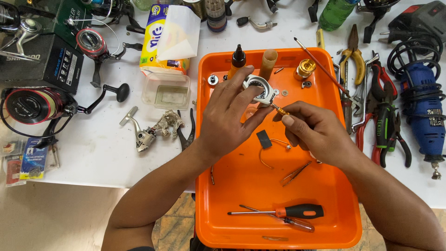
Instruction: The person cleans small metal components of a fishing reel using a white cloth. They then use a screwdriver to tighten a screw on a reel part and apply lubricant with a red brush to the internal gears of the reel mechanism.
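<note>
My left hand point(228, 116) holds a small round silver reel part point(260, 88) above the orange tray point(325, 204). My right hand point(312, 130) grips a thin tool with an orange-gold tip point(280, 110); its tip touches the lower right edge of the reel part. Both hands hover over the tray's upper middle. Under them on the tray lie a small dark rectangular piece point(264, 139) and a bent wire point(272, 151).
The tray also holds an orange-handled screwdriver point(288, 212), tweezers point(295, 173), a dropper bottle point(238, 59), a gold spool point(304, 69) and a brush point(320, 67). Fishing reels point(35, 104) lie at left beside a tissue pack point(167, 37); pliers point(383, 123) and a blue rotary tool point(425, 111) sit at right.
</note>
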